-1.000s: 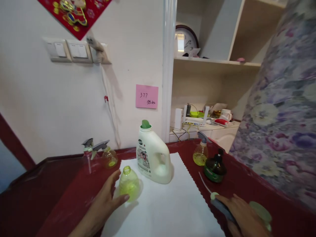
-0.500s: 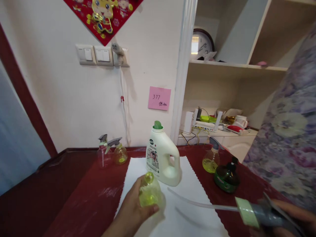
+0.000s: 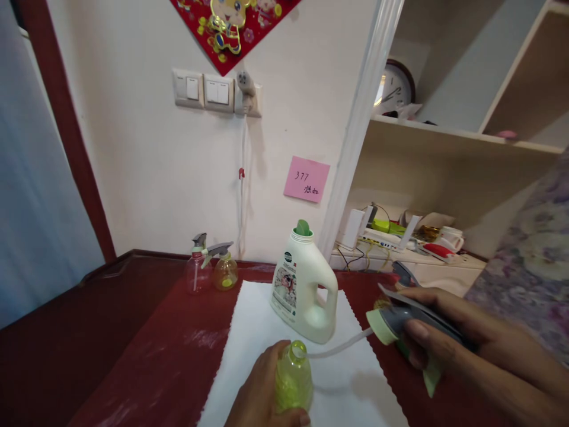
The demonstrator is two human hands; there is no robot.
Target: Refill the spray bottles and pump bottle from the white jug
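Head view, and the small yellow-green bottle point(image 3: 292, 379) stands upright on the white mat point(image 3: 249, 332) near the bench's front edge, its open neck up. Left hand point(image 3: 262, 397) comes in from below, fingers wrapped tight round the bottle's left side, thumb across the bottom front. Right hand point(image 3: 448, 338) reaches in from the right edge, wrist low, fingers curled shut over the grey spray head point(image 3: 400, 323), thumb pressed underneath. Spray head lies nearly level, pale green collar facing left, and its thin dip tube point(image 3: 335, 349) slopes down to the bottle's mouth, tip right at the rim. Whether the tip is inside is hard to tell.

Just behind the bottle, on the mat, stands a white detergent jug point(image 3: 304, 290) with a green cap. Back by the wall, toward the bench's far-left corner, a clear spray bottle point(image 3: 198, 273) and an amber spray bottle point(image 3: 226, 270) stand side by side. A pink note point(image 3: 306, 178) is stuck on the wall above.
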